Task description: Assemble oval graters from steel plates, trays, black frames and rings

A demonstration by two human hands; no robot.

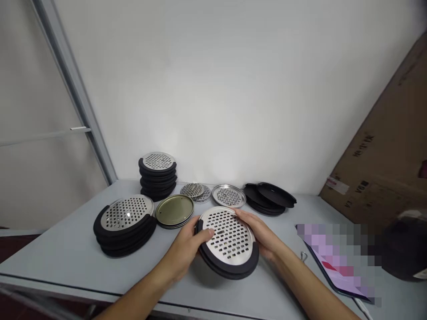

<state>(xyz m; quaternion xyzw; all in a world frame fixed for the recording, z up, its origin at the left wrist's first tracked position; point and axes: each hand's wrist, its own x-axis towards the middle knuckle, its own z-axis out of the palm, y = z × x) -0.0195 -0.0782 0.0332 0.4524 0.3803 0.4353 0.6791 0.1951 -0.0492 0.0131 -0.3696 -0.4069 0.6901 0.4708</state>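
Note:
Both my hands hold a round black tray with a slotted metal grate, tilted above the front middle of the table. My left hand grips its left rim, thumb lying on the metal. At the upper right edge, my right hand is closed round the rim, its fingertips partly hidden. To the left stands a low stack of similar trays, with a taller stack behind. Round olive-gold plates lie nearer my left hand. Behind the held tray are a metal dish with a slotted grate and loose slotted discs.
Several black trays without grates lie stacked unevenly by the white wall. A tablet-like screen, partly pixelated, and a small metal clip are on the right. A cardboard box leans beyond, near a dark object.

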